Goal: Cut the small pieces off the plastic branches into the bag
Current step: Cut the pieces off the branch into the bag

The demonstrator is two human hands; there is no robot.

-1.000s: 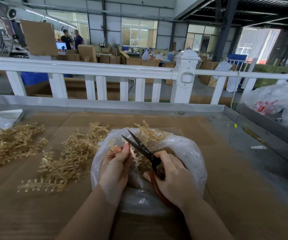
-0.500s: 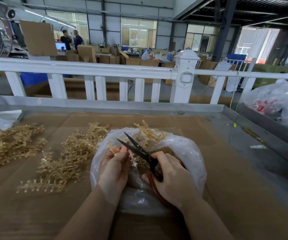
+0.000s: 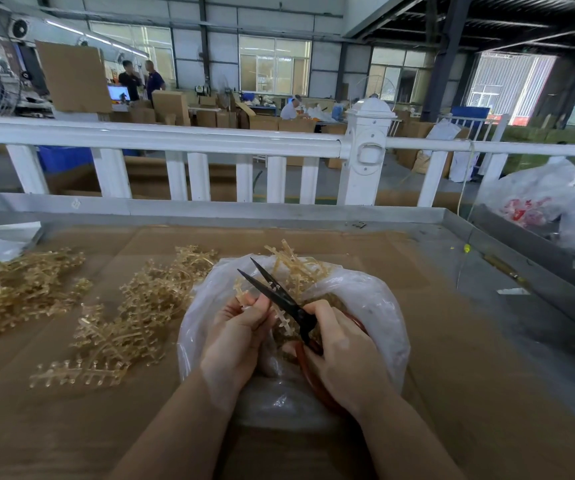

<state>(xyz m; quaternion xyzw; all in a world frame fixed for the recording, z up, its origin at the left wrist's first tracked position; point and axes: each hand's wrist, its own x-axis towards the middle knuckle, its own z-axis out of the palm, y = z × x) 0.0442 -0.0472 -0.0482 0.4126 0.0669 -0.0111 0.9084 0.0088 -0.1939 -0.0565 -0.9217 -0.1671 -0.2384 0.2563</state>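
A: Start at the left edge of the surface (image 3: 452, 358) — what lies there?

B: A heap of amber plastic branches (image 3: 19, 289), then a second heap (image 3: 133, 317) nearer the middle, just beside the bag (image 3: 376, 306). Both look uncut.

A: And over the bag?

B: The left hand (image 3: 241, 337) sits in its open mouth, fingers (image 3: 258, 306) curled and pinching one branch (image 3: 282, 315). The right hand (image 3: 345, 358) grips the red handles of the scissors (image 3: 279, 296); the blades stand apart, pointing toward the far edge, with the branch between them close to the pivot.

A: What could go wrong?

B: The left fingertips are just beside the blades, so a hasty snip could nick them. Also, pieces cut this near the bag's rim might spring out onto the surface, and the blade tips could snag the thin plastic if the right hand drops lower
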